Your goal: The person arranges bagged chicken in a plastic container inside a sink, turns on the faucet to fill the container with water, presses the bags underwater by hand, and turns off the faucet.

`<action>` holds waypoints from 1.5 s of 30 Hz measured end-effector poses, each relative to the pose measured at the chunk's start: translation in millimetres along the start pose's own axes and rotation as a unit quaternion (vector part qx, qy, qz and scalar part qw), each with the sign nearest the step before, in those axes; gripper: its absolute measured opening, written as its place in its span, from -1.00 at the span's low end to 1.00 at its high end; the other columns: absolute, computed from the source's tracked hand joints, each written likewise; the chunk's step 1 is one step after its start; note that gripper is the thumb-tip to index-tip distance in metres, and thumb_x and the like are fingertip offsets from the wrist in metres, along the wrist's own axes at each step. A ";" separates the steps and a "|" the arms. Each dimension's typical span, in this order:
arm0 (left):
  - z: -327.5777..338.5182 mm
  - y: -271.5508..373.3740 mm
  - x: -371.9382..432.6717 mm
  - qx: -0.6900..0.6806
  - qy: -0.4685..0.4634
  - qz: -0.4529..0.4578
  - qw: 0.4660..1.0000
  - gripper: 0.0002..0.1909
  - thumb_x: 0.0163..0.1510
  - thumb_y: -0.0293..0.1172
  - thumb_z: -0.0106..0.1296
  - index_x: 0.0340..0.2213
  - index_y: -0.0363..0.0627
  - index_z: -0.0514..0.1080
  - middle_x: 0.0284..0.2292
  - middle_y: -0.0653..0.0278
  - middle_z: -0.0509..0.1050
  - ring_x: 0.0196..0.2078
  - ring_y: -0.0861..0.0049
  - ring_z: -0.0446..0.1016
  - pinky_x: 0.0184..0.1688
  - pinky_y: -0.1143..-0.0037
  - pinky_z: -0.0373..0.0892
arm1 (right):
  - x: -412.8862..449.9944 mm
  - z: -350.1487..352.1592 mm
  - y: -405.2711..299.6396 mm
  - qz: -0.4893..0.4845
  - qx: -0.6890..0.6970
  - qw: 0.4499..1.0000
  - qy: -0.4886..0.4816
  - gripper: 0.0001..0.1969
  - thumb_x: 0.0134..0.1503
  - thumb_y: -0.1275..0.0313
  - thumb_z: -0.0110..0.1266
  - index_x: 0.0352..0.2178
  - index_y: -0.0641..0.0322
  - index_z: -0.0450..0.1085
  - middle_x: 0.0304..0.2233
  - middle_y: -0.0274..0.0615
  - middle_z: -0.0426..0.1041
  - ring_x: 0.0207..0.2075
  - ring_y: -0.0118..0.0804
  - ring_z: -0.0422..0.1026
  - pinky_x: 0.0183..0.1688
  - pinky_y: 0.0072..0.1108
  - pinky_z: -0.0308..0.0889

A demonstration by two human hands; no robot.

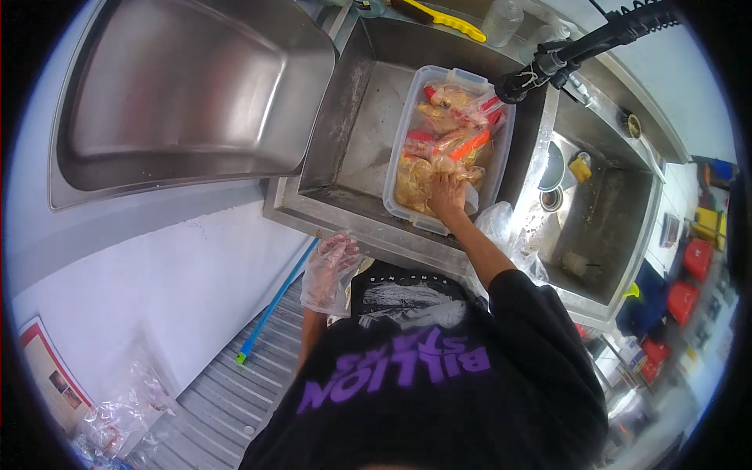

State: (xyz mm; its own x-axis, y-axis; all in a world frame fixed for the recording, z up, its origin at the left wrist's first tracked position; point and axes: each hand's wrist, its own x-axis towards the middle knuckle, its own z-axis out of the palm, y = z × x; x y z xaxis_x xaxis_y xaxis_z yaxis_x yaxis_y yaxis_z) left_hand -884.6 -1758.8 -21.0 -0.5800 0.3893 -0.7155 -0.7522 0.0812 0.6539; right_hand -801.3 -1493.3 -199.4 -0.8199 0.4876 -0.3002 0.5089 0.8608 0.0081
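A clear plastic tub (392, 176) stands in the middle steel sink basin (365, 132). It holds several plastic-wrapped packs of what looks like raw chicken (413, 179), with red and orange parts on the wrapping. My bare right hand (449, 194) reaches over the tub's near side and touches the packs; its fingertips are partly hidden among them. In front of the sink's near edge, my left hand (333, 255) wears a loose clear plastic glove (326, 291). Its fingers are slightly bent, with nothing visible in them.
A black spray hose (555, 64) hangs over the tub's far right corner. To the right, another basin (611, 217) contains a bowl (552, 167) and a yellow sponge (580, 168). Clear plastic bags (499, 226) lie between the basins. A yellow-handled brush (455, 23) rests on the back ledge.
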 end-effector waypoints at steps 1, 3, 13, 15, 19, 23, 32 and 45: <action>2.2 1.7 0.9 -0.003 0.003 0.000 1.000 -0.77 0.10 -0.45 -0.09 -0.18 -0.20 0.32 -0.26 0.16 0.44 -0.23 0.43 0.45 -0.22 0.49 0.39 | 2.6 1.1 0.6 0.005 0.025 1.000 -0.018 -0.61 0.00 0.28 -0.10 -0.12 0.17 0.28 -0.14 -0.14 0.31 -0.05 -0.15 0.22 -0.10 -0.29 0.10; 5.9 4.5 1.6 0.004 0.014 0.000 1.000 -0.77 0.10 -0.45 -0.08 -0.18 -0.20 0.32 -0.27 0.15 0.44 -0.24 0.42 0.45 -0.23 0.50 0.40 | 2.3 6.4 2.7 0.013 0.050 0.998 -0.035 -0.61 0.00 0.29 -0.09 -0.11 0.15 0.27 -0.14 -0.14 0.31 -0.05 -0.16 0.23 -0.10 -0.29 0.10; 5.3 2.4 4.7 0.036 -0.014 0.033 0.999 -0.74 0.08 -0.38 -0.04 -0.17 -0.16 0.32 -0.26 0.15 0.44 -0.25 0.39 0.46 -0.22 0.42 0.41 | 10.0 -7.7 9.5 0.058 0.184 0.970 -0.147 -0.35 -0.17 0.07 0.18 -0.11 0.27 0.22 -0.22 0.07 0.41 -0.16 0.02 0.41 -0.12 -0.22 0.26; 4.7 4.4 3.2 0.032 -0.009 0.036 0.999 -0.74 0.08 -0.38 -0.04 -0.17 -0.16 0.32 -0.26 0.15 0.44 -0.25 0.39 0.46 -0.22 0.42 0.41 | 12.8 -1.4 15.0 0.063 0.217 0.957 -0.185 -0.34 -0.16 0.06 0.16 -0.12 0.32 0.22 -0.23 0.14 0.41 -0.17 0.05 0.41 -0.13 -0.24 0.28; -0.2 1.4 3.3 0.018 -0.020 0.033 0.999 -0.75 0.08 -0.38 -0.05 -0.18 -0.15 0.33 -0.26 0.16 0.44 -0.25 0.39 0.46 -0.21 0.41 0.41 | 14.9 -6.6 20.9 0.013 0.246 0.950 -0.192 -0.36 -0.13 0.06 0.11 -0.17 0.44 0.25 -0.24 0.22 0.40 -0.17 0.10 0.39 -0.11 -0.30 0.29; 1.5 4.0 1.3 0.029 -0.019 0.047 0.998 -0.77 0.09 -0.38 -0.05 -0.19 -0.14 0.34 -0.26 0.16 0.44 -0.25 0.39 0.46 -0.22 0.41 0.41 | 20.8 -36.0 22.8 0.009 0.295 0.937 -0.189 -0.44 -0.11 0.10 0.08 -0.29 0.49 0.34 -0.26 0.23 0.40 -0.19 0.11 0.39 -0.13 -0.29 0.28; 1.5 2.9 -0.9 0.019 -0.007 0.037 0.999 -0.76 0.08 -0.45 -0.07 -0.18 -0.20 0.32 -0.27 0.14 0.45 -0.28 0.42 0.47 -0.26 0.48 0.42 | 37.0 -65.4 25.4 0.112 0.463 0.879 -0.004 -0.55 -0.02 0.18 -0.04 -0.38 0.51 0.34 -0.37 0.33 0.39 -0.24 0.19 0.39 -0.17 -0.25 0.26; 6.2 6.4 1.0 0.027 -0.005 0.032 0.999 -0.77 0.08 -0.43 -0.06 -0.20 -0.19 0.33 -0.26 0.13 0.44 -0.26 0.40 0.46 -0.24 0.45 0.42 | 29.4 48.0 -12.4 0.168 0.450 0.877 0.019 -0.65 0.07 0.26 -0.15 -0.38 0.44 0.31 -0.39 0.26 0.41 -0.23 0.10 0.41 -0.18 -0.24 0.28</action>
State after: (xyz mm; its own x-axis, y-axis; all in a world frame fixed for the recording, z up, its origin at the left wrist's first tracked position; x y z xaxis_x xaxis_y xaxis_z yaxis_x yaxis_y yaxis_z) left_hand -888.0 -1752.2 -16.0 -0.6233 0.4041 -0.6694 -0.6954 0.1051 0.7109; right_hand -819.2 -1496.7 -254.2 -0.5839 0.7104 -0.3928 0.7105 0.2131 -0.6707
